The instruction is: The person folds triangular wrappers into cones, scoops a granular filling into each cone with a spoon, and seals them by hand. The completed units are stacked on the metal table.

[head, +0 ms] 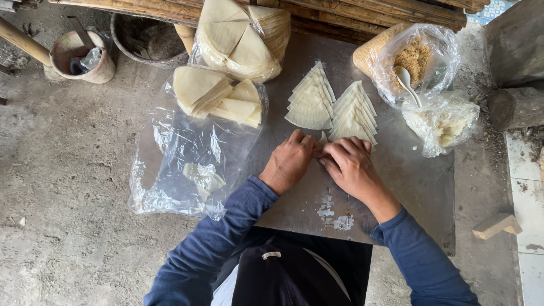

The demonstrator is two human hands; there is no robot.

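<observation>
Hands meet at the middle of the metal board (408, 175): our left hand (290, 161) and right hand (350, 164) are pressed together over a small pale wrapper (322, 137), of which only a tip shows above the knuckles. Both sets of fingers are curled in and pinched on it; how the wrapper is folded beneath them we cannot tell.

Just beyond our hands lie two fanned rows of triangular wrappers, the left fan (310, 102) and the right fan (354, 113), side by side and nearly touching. To the left, a clear plastic sheet (181, 164) holds a stack of folded sheets (218, 99), and behind that sits a bagged pile of wrappers (243, 37). At the right, an open bag of brown crumbs (416, 56) has a white spoon (407, 82) standing in it, with a second bag (442, 124) of pale pieces just beside it. A clay pot (79, 56) stands well apart at the upper left, on the ground.
</observation>
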